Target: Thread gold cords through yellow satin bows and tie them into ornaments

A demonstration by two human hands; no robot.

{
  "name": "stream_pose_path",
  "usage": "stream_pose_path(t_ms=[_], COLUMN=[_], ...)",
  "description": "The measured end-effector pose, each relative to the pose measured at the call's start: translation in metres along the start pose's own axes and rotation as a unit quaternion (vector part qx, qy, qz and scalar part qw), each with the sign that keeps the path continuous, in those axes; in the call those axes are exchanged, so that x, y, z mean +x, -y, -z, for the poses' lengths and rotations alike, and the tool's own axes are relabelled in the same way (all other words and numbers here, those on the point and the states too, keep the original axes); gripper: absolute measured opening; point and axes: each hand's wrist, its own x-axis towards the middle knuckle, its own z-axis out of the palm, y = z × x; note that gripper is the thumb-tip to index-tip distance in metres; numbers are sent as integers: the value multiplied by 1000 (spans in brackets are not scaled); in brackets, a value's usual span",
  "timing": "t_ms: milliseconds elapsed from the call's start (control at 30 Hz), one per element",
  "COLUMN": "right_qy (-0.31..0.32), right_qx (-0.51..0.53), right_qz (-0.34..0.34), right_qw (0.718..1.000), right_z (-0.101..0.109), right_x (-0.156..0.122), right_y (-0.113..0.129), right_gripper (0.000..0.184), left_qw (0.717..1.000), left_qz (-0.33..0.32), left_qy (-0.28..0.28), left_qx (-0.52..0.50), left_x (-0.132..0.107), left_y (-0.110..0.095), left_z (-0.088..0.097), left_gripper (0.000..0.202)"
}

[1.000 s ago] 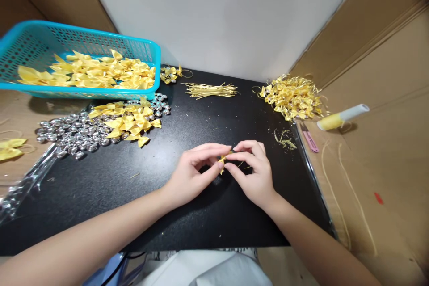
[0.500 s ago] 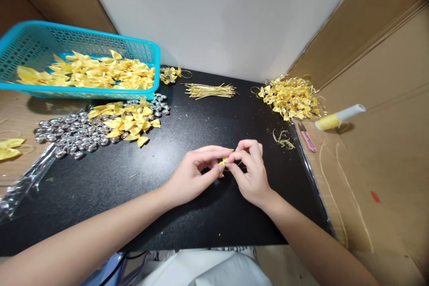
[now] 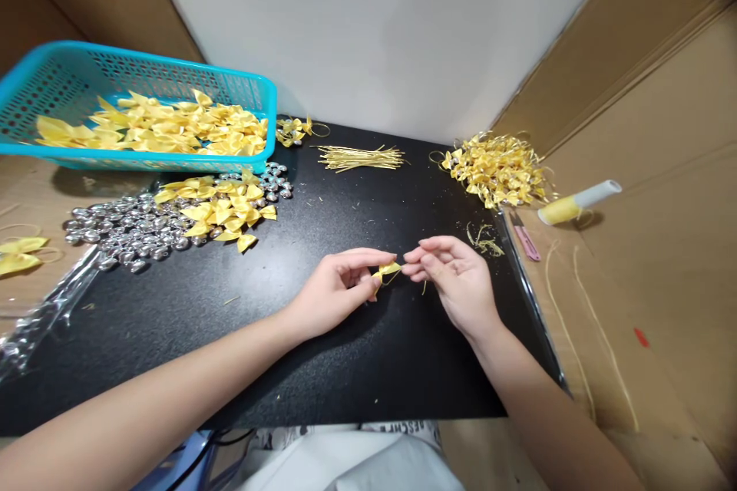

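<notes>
My left hand [image 3: 337,291] pinches a small yellow ribbon bow [image 3: 390,269] between thumb and fingers, low over the black tabletop. A thin gold cord curves from the bow toward my right hand [image 3: 452,276], just to the right. The right thumb and fingers are drawn together, and a short gold cord end [image 3: 424,288] pokes out below them. Part of the bow is hidden behind the left fingers. Beyond the hands lies a bundle of gold cords [image 3: 361,159].
At the back left a turquoise basket [image 3: 143,163] holds yellow bows. Silver beads [image 3: 135,226] and loose bows [image 3: 227,213] lie before it. To the right are a pile of corded bows [image 3: 498,169], cord scraps [image 3: 485,240], a pink-handled cutter [image 3: 526,238] and a white-and-yellow tube [image 3: 579,202].
My right hand has drawn away to the right from the bow, its fingers less curled. More of the bow shows. The left hand stays nearly in place.
</notes>
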Motion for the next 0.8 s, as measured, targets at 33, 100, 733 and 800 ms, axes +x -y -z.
stream_pose_path(t_ms=[33,100,733,800], right_qy=[-14,-55,-257,-240], right_qx=[14,53,158,164], right_qz=[6,37,213,208], right_qw=[1000,996,930,934], right_z=[3,14,68,71], right_x=[2,6,22,21], right_y=[3,11,49,49], right_gripper=[18,17,15,17], left_qw=[1000,1000,995,990], left_qz=[-1,0,8,-13], left_qy=[-2,-5,-3,-6], left_qx=[5,22,99,140], left_x=[0,1,3,3], left_y=[0,0,2,1], left_z=[1,2,4,4], left_gripper=[31,32,31,31])
